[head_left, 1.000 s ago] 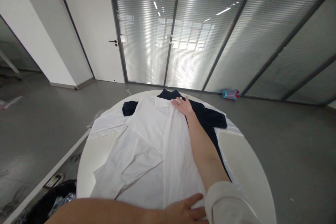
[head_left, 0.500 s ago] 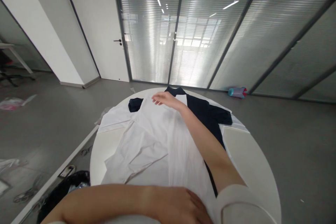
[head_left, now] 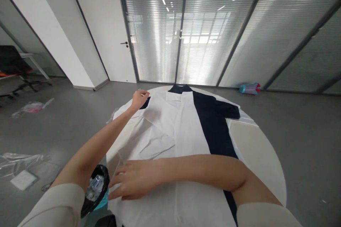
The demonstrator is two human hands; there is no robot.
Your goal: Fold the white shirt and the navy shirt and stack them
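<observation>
1. White shirt [head_left: 183,127], one: laid out at the dial centre of the tabletop [head_left: 257,149], collar end towards 12 o'clock, creased on its left half.
2. Navy shirt [head_left: 215,127], one: beneath the white shirt; one collar showing at 12 o'clock, two short sleeves at 1 and between 10 and 11 o'clock.
3. White cloth [head_left: 246,118], piece count uncertain: under the navy shirt, edge visible near 2 o'clock.
4. Hands, two. Left hand [head_left: 140,99]: between 10 and 11 o'clock, beside the navy sleeve, fingers bent; whether it pinches fabric cannot be told. Right hand [head_left: 138,179]: 8 o'clock, palm down over the white shirt, fingers slightly spread; contact uncertain.
5. Bin [head_left: 105,179], one: 8 o'clock, black-lined, plastic inside.
6. Office chair [head_left: 13,60], one in clear view: far off, 10 o'clock.
7. Blue-and-red item [head_left: 249,89], one: floor, between 1 and 2 o'clock.
</observation>
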